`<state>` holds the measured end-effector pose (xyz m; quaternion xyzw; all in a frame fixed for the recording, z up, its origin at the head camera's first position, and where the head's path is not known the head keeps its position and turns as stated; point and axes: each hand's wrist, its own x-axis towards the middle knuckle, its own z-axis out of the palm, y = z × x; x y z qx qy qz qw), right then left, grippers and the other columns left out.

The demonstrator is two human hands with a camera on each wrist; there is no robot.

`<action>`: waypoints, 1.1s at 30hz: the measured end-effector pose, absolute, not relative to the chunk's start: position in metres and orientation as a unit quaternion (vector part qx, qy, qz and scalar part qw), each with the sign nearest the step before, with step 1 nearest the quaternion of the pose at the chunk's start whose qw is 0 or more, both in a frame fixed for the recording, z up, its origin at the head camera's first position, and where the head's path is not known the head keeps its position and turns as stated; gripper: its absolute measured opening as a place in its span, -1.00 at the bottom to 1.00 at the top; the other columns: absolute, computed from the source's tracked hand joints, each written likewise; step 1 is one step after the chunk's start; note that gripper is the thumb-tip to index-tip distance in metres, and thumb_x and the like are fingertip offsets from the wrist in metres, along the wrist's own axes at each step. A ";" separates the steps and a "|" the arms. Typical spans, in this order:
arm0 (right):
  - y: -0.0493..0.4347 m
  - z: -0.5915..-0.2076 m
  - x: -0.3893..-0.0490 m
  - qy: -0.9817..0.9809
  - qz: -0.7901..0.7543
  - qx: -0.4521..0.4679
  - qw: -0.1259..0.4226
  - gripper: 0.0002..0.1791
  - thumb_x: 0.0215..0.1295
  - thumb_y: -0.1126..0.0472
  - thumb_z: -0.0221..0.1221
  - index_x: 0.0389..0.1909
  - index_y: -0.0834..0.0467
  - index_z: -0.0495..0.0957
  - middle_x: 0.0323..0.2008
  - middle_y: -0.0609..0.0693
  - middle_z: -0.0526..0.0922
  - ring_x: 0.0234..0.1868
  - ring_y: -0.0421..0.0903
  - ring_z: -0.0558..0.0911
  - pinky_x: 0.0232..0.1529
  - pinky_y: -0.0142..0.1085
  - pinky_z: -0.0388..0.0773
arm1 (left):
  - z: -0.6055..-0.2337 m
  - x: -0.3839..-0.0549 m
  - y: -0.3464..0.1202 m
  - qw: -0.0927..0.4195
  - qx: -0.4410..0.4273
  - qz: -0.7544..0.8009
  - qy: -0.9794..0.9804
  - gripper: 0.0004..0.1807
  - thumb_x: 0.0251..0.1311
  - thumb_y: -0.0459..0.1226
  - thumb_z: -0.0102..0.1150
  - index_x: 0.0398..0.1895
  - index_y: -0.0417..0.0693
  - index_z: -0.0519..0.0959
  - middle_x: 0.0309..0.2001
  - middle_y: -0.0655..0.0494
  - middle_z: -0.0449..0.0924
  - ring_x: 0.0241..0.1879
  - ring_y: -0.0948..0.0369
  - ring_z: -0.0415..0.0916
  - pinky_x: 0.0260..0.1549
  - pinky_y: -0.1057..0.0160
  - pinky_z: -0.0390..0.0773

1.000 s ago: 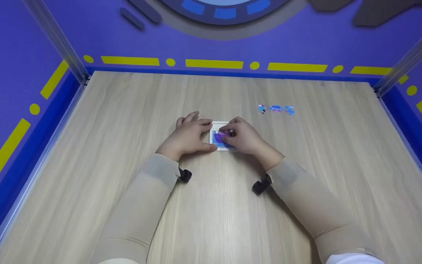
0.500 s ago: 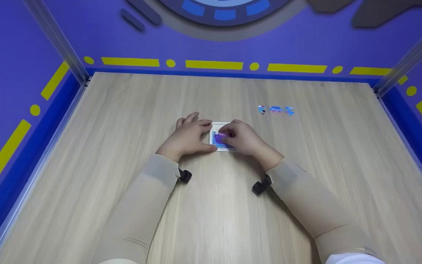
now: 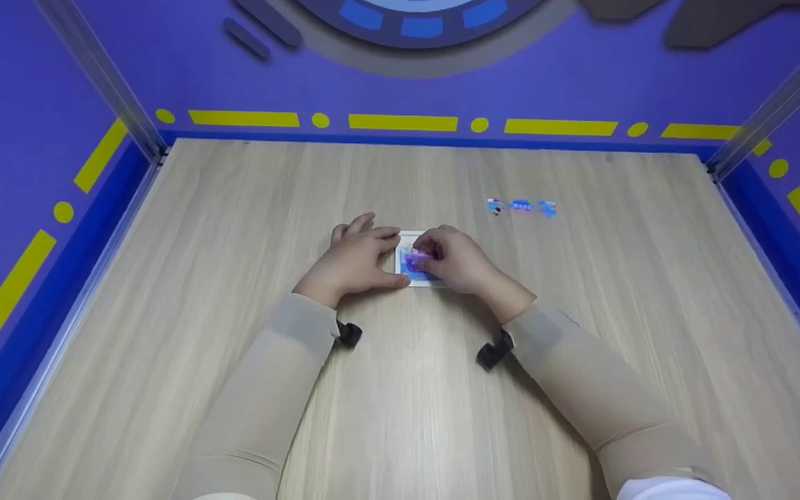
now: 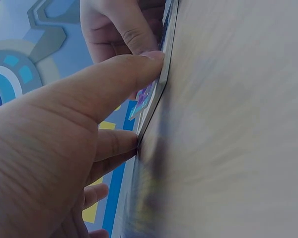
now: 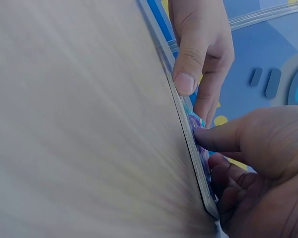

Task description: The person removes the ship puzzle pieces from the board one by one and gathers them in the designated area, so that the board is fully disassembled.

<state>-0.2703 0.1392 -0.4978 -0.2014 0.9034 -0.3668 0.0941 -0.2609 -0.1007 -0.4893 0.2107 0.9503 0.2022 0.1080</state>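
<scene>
A small white-rimmed puzzle tray lies on the wooden table, with blue and purple puzzle pieces inside it. My left hand steadies the tray's left side: the thumb rests on the near rim and the index finger touches the far left corner. Over the tray, my right hand has its fingers curled and pinches a purple puzzle piece against the picture. In the right wrist view the right thumb presses at the purple surface; the fingertips hide much of the piece and the tray's right part.
Three loose puzzle pieces lie in a row on the table, beyond and right of the tray. Blue-purple walls with yellow marks stand around the table's back and sides. A black wrist camera hangs under the right sleeve.
My right fingers have shifted very slightly over the purple piece and curled a little more. The left hand, the tray and the loose pieces keep their places; the head view has moved slightly.
</scene>
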 end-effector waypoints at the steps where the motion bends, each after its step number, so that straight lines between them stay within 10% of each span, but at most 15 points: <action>1: 0.139 -0.498 -0.270 0.903 -0.367 -0.203 0.092 -0.74 0.57 0.30 0.36 0.18 0.27 0.74 -0.01 0.14 0.67 -0.04 -0.01 0.58 0.08 -0.14 0.54 | -0.489 -0.261 -0.101 0.108 0.210 0.202 0.950 0.05 0.31 0.33 0.49 0.74 0.04 0.41 0.80 0.21 0.29 0.90 -0.08 -0.22 0.77 -0.35 -0.14; 33: 0.140 -0.499 -0.271 0.901 -0.375 -0.201 0.088 -0.73 0.59 0.37 0.33 0.20 0.21 0.81 0.05 0.16 0.87 0.10 0.11 0.80 0.27 0.07 0.72 | -0.488 -0.259 -0.100 0.105 0.209 0.196 0.952 0.01 0.35 0.33 0.44 0.73 0.05 0.42 0.79 0.23 0.30 0.90 -0.09 -0.20 0.76 -0.36 -0.13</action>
